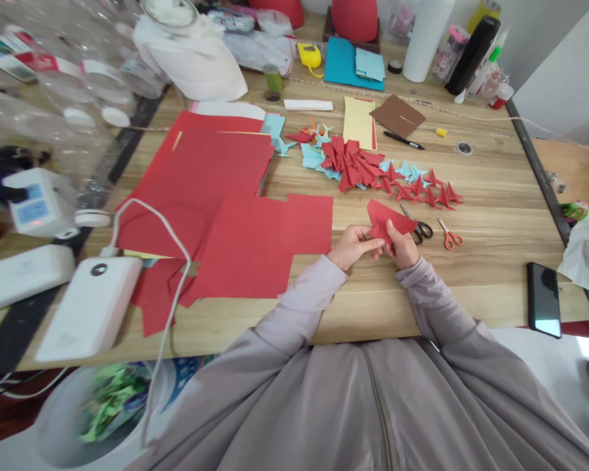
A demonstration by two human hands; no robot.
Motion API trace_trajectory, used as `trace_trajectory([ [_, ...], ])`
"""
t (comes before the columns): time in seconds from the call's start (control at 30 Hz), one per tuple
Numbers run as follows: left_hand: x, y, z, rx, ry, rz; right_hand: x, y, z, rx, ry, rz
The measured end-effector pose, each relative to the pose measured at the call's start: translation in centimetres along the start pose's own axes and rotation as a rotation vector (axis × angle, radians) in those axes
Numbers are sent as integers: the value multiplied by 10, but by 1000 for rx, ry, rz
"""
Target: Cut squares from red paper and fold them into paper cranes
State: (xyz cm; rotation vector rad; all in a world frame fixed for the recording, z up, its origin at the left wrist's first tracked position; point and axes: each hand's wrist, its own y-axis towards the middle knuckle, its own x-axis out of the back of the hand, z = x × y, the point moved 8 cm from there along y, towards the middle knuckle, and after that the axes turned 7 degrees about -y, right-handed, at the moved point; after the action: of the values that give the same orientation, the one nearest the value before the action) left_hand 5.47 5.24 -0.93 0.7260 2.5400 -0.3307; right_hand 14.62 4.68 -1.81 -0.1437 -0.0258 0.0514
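Observation:
Both my hands hold a folded piece of red paper [387, 217] just above the wooden table [491, 261]. My left hand [354, 244] pinches its lower left edge. On the lower right side, my right hand [403, 247] has its fingers closed on the paper. A pile of folded red and light blue paper shapes [368, 167] lies beyond my hands. Black-handled scissors [418, 226] and orange-handled scissors [449, 235] rest just right of the paper.
Large red paper sheets [235, 216] cover the table's left half. A white power bank [89, 307] with a cable sits at the near left. A black phone [544, 298] lies at the right edge. A pen [403, 140], yellow paper [359, 122] and bottles stand farther back.

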Motion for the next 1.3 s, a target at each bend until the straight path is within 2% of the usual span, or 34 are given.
trace_trajectory([
  [0.2,2,-1,1,4,8,-24,3,-1,7,58,-9,-61],
  [0.4,4,0,1,6,-19,-33,-6,-1,12,114,-54,84],
  [0.5,4,0,0,10,-29,-16,-7,-3,13,133,-65,99],
  [0.83,0,-4,-4,22,44,55,-6,-5,1,-8,16,54],
  [1.03,1,-6,-11,-19,150,-24,-3,-3,4,22,7,50],
  [1.2,8,-5,-18,-110,119,-110,-3,-3,4,42,-41,43],
  [1.3,15,-2,-16,-119,76,-169,-6,-3,8,85,-91,88],
])
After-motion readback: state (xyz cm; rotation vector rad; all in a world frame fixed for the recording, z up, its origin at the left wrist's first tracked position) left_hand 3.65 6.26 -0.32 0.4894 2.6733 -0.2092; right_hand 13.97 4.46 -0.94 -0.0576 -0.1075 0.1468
